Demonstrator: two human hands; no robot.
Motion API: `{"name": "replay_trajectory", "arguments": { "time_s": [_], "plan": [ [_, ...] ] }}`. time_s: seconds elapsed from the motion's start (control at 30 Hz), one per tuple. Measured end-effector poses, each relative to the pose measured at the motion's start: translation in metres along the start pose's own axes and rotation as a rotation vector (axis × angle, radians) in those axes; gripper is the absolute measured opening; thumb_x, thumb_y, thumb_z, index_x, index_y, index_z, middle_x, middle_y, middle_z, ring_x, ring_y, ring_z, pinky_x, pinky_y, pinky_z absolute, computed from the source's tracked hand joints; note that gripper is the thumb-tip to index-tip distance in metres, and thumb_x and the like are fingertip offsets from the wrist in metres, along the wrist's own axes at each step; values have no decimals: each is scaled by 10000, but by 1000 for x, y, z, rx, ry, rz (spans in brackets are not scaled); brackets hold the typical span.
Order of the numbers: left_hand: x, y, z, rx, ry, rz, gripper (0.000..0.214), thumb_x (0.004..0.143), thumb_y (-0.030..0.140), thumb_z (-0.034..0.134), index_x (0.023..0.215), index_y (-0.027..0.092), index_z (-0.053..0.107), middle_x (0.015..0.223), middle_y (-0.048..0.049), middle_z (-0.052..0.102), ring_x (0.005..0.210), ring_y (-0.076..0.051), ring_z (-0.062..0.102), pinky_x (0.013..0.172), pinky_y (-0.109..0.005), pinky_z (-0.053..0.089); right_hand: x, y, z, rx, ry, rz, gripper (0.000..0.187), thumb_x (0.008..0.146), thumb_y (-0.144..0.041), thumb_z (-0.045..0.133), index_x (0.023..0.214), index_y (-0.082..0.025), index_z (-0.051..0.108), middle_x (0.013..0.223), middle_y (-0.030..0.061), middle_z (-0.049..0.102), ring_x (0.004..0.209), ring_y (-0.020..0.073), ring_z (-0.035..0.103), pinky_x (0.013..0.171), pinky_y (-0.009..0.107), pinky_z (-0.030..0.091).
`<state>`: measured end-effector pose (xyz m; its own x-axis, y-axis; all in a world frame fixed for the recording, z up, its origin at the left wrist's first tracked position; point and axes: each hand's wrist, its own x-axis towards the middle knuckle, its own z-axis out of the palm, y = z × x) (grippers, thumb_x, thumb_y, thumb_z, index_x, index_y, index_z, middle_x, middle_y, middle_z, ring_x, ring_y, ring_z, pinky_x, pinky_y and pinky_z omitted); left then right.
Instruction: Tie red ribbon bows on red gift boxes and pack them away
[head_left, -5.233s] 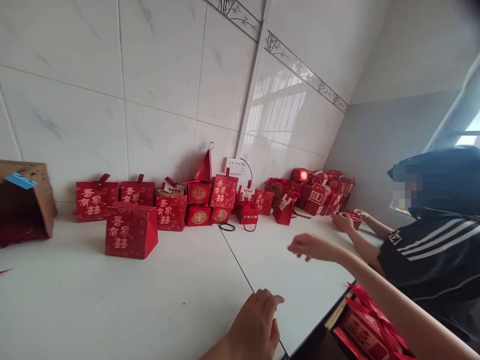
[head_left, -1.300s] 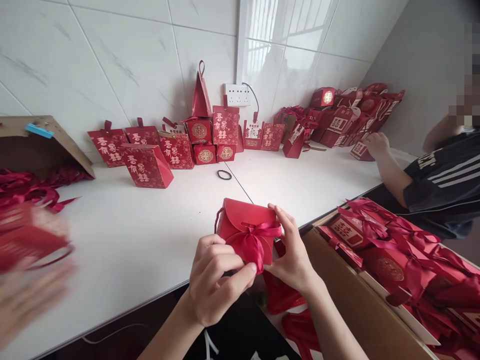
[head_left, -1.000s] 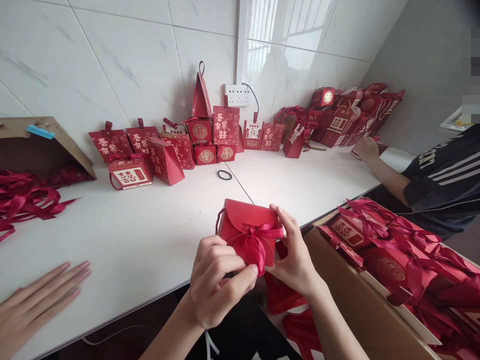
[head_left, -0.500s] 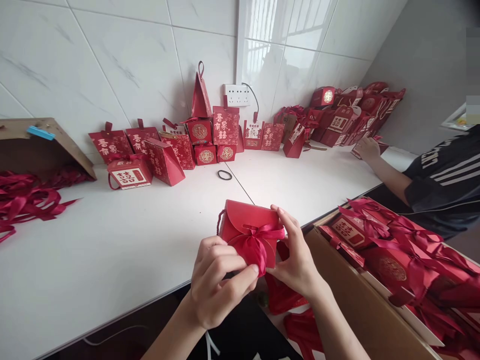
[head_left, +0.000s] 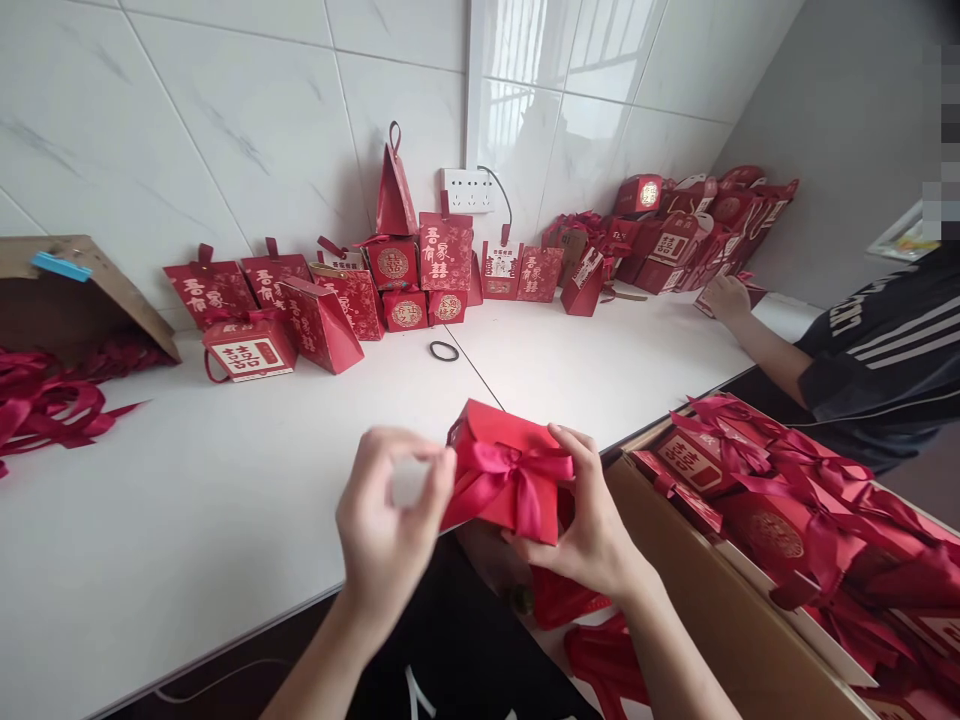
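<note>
A small red gift box (head_left: 501,424) is held up above the table's front edge, tilted, with a shiny dark-pink ribbon bow (head_left: 517,478) across its front. My right hand (head_left: 592,520) grips the box by its right side, thumb below and fingers on the upper edge. Just left of the box, my left hand (head_left: 390,510) is raised with thumb and index finger pinched together, slightly blurred. Its fingertips are close to the bow's left loop; whether ribbon is between them I cannot make out. One ribbon tail slants down toward the lower left.
An open carton (head_left: 697,620) of ribboned red boxes stands at the right. Red boxes (head_left: 390,265) line the tiled wall, with a black band (head_left: 444,351) before them. Loose ribbons (head_left: 52,410) lie at left. A co-worker's hand (head_left: 727,297) touches a box at far right.
My left hand has moved off the bow's front to the left and up, fingers now pinched. The bow's loops show spread out, and the box has turned a little. My right hand keeps its grip.
</note>
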<state>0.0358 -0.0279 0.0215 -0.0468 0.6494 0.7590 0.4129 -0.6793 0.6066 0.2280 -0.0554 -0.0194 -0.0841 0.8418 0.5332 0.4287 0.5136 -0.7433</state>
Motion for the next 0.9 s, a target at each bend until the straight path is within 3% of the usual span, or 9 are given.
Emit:
{"name": "replay_trajectory", "arguments": {
  "time_s": [0.1,0.17,0.23,0.37,0.57,0.63,0.7,0.8,0.9],
  "plan": [
    [20,-30,7,-62,-207,-434,173,808,344,591,736,187,580,704,-8,611,657,-146,596,604,-254,496,-5,4,0,432,-11,341,671,719,-463,678,1288,-266,383,1187,115,559,1047,291,605,839,472,542],
    [26,-51,20,-70,-332,-537,212,790,388,573,735,185,600,752,-25,640,726,-177,617,652,-282,501,-6,6,-1,755,-19,585,520,787,-601,518,1158,-237,491,1077,111,641,959,282,652,771,472,562],
    [24,-65,37,-65,-454,-565,230,793,401,539,779,185,616,827,-46,661,794,-205,626,701,-317,505,-6,6,-3,975,-11,762,530,819,-664,383,1048,-216,550,1030,106,671,963,265,657,770,461,565],
    [3,-66,62,-44,-685,-390,265,830,407,481,923,208,629,992,-68,654,960,-242,603,781,-370,498,-8,5,-11,1140,39,845,532,871,-631,295,1067,-217,564,1170,71,642,1162,206,558,923,440,504],
    [-18,-72,63,92,-822,-153,198,828,342,511,944,239,634,977,-51,662,959,-255,609,821,-396,491,-19,8,-22,1128,62,852,536,886,-619,255,1128,-243,551,1318,38,558,1240,174,496,999,433,447],
    [-19,-74,61,67,-776,-118,209,852,333,487,985,244,621,994,-52,660,962,-241,618,818,-379,504,-21,8,-24,1161,62,857,525,884,-618,268,1122,-249,556,1305,34,570,1217,167,518,989,413,457],
    [-19,-66,59,20,-562,-43,250,881,285,451,1093,239,577,1084,-70,636,1042,-227,601,850,-368,507,-22,6,-25,1174,75,859,518,880,-620,291,1118,-249,561,1269,38,598,1182,167,548,972,402,473],
    [-19,-29,54,8,-247,252,420,862,206,474,1282,198,458,1312,-138,519,1279,-264,445,1015,-442,413,-24,4,-24,1150,96,885,520,869,-630,324,1098,-238,578,1156,52,661,1075,179,620,899,386,528],
    [-27,21,50,26,-412,403,590,809,315,577,1350,148,410,1365,-190,478,1291,-346,425,1048,-541,361,-25,7,-21,1083,113,870,514,862,-626,347,1077,-233,597,1077,67,689,1000,212,657,791,394,580]
  ]
}}
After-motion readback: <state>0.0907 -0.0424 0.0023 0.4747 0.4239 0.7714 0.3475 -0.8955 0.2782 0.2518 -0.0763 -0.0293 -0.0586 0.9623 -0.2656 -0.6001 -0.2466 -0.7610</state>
